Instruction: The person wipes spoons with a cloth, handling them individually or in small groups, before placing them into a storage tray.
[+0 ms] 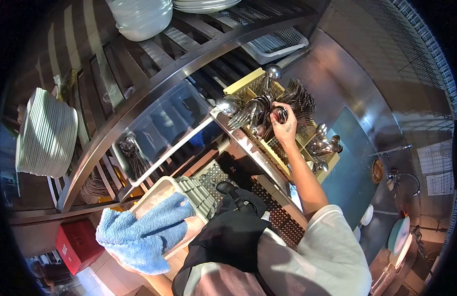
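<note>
My right hand [285, 126] is closed around a bunch of spoons [281, 115] over a yellow cutlery rack [273, 155]. Forks [300, 98] and more spoons [320, 143] stand in the rack's compartments, with a ladle [227, 106] near its left corner. At the lower left, a fluffy blue towel [144, 229] lies over my left hand, whose fingers it hides. My left forearm [159, 283] comes up beneath the towel, which hangs above a pale plastic bin [154, 190].
A metal slatted shelf [174, 64] curves across the upper left, bearing stacked white bowls [142, 19] and plates [46, 133]. A clear tub [164, 118] sits beside the rack. To the right are a blue-green board [347, 163] and a faucet [403, 180]. A red box [78, 244] stands lower left.
</note>
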Tool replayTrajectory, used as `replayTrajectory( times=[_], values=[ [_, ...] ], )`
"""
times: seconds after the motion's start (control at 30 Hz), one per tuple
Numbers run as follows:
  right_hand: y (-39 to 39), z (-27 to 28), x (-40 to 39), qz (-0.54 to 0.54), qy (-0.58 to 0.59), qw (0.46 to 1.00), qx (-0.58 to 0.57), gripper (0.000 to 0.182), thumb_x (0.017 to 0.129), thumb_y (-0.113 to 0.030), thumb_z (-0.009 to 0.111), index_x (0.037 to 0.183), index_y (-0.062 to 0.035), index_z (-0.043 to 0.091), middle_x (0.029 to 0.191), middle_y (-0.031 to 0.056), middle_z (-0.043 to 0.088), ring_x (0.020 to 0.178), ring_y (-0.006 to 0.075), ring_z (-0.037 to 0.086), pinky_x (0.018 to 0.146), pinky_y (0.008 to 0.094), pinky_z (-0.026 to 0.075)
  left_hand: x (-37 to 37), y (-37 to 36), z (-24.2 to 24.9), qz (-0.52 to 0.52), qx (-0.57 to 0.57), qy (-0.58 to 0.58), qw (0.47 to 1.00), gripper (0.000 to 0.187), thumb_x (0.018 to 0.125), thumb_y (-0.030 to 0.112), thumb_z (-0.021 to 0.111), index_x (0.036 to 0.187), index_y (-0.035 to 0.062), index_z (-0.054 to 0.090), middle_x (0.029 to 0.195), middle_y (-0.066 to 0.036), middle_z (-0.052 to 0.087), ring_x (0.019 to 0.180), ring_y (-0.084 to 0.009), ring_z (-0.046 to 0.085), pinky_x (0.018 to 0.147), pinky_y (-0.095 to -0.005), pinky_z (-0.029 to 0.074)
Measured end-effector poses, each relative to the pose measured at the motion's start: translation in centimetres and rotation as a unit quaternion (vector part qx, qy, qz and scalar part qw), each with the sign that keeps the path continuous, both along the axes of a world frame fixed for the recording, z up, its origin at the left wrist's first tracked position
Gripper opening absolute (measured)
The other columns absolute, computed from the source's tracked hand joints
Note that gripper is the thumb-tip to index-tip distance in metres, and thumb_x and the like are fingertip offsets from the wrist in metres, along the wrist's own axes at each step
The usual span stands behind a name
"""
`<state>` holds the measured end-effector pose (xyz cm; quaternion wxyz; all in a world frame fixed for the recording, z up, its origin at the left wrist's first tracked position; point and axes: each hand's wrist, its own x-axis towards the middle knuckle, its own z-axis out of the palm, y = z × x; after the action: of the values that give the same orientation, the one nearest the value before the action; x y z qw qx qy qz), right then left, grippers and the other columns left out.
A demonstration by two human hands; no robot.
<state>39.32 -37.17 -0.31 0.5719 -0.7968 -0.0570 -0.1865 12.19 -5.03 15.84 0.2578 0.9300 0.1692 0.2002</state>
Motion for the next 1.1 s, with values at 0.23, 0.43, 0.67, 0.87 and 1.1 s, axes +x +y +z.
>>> replayTrajectory(
  times=[0.23,0.43,0.67,0.87,1.1],
  values=[
    [-0.4,0.3,2.1,0.090,0.084,0.990,0.063,0.051,0.057,0.007,0.064,0.103,-0.0071,0.048,0.098,0.0032,0.053,0.090,0.0127,0.050,0.081,0.0230,0.037,0.9,-0.1,0.5,-0.044,0.109,0.047,0.992,0.021,0.062,0.013,0.049,0.054,0.0110,0.031,0.046,0.003,0.026,0.043,-0.0056,0.027,0.039,-0.0237,0.016],
    [-0.8,1.0,1.9,0.101,0.110,0.987,0.052,0.056,0.056,-0.003,0.073,0.105,-0.0053,0.047,0.098,0.0032,0.052,0.090,0.0117,0.049,0.080,0.0236,0.038,2.1,-2.9,2.0,-0.041,0.039,0.008,0.998,0.020,0.062,0.014,0.050,0.053,0.0098,0.032,0.045,0.001,0.029,0.041,-0.0102,0.029,0.040,-0.0255,0.020],
    [0.8,0.4,1.3,0.046,0.076,0.996,-0.021,0.039,0.063,0.000,0.067,0.098,-0.0048,0.053,0.083,0.0042,0.057,0.076,0.0104,0.052,0.070,0.0238,0.041,-0.3,-1.2,0.2,0.054,-0.310,-0.122,0.941,0.012,0.071,0.012,0.045,0.066,0.0104,0.034,0.055,-0.003,0.032,0.047,-0.0109,0.034,0.043,-0.0244,0.025],
    [1.5,1.5,0.9,0.058,0.107,0.993,-0.007,0.045,0.063,0.000,0.065,0.105,-0.0058,0.050,0.093,0.0025,0.055,0.085,0.0112,0.051,0.079,0.0234,0.038,-3.4,1.9,-2.0,0.092,-0.273,-0.119,0.950,0.012,0.071,0.012,0.044,0.065,0.0113,0.033,0.055,-0.001,0.030,0.048,-0.0096,0.033,0.042,-0.0239,0.023],
    [1.0,3.7,1.3,0.219,0.129,0.966,-0.043,0.072,0.053,0.002,0.070,0.119,-0.0124,0.041,0.116,0.0035,0.043,0.106,0.0176,0.041,0.093,0.0283,0.031,-3.0,2.1,-1.5,0.055,-0.018,0.031,0.998,0.017,0.069,0.011,0.045,0.060,0.0122,0.031,0.049,0.003,0.027,0.045,-0.0054,0.029,0.039,-0.0224,0.018]
  ],
)
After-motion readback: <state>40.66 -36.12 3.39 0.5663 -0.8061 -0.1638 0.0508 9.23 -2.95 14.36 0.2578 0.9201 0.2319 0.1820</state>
